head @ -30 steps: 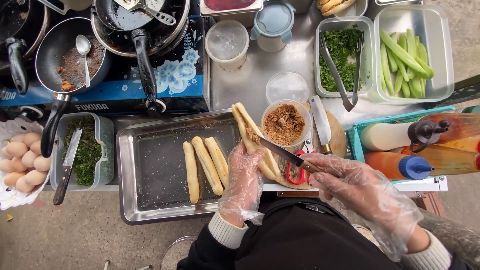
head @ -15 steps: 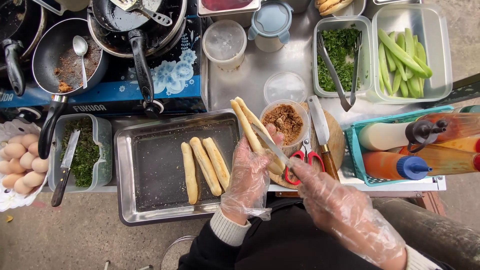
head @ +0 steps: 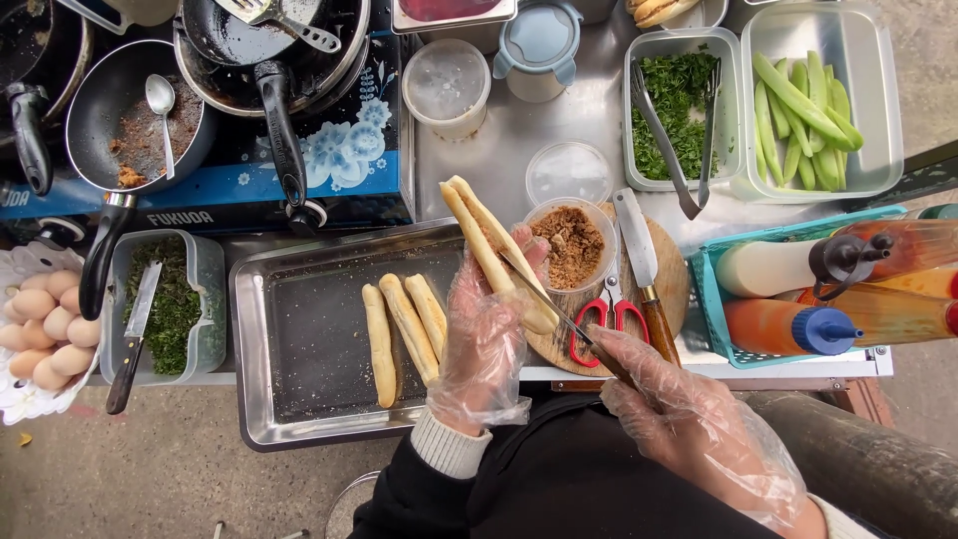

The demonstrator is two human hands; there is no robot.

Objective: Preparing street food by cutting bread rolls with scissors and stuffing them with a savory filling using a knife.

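Note:
My left hand, in a clear plastic glove, holds a long thin bread stick split lengthwise, its far end pointing up and left. My right hand, also gloved, grips a thin knife whose blade lies inside the split of the bread. Three more bread sticks lie side by side in a steel tray just left of my left hand. A clear cup of brown shredded filling stands right behind the held bread.
Red-handled scissors and a second knife lie on a round wooden board. Sauce bottles fill a teal basket at right. Tubs of herbs with tongs and cucumber strips sit behind. Pans and eggs are at left.
The split bread has swung upright and lifted a little in my left hand. My right hand has drawn back toward my body, sliding the knife along the split.

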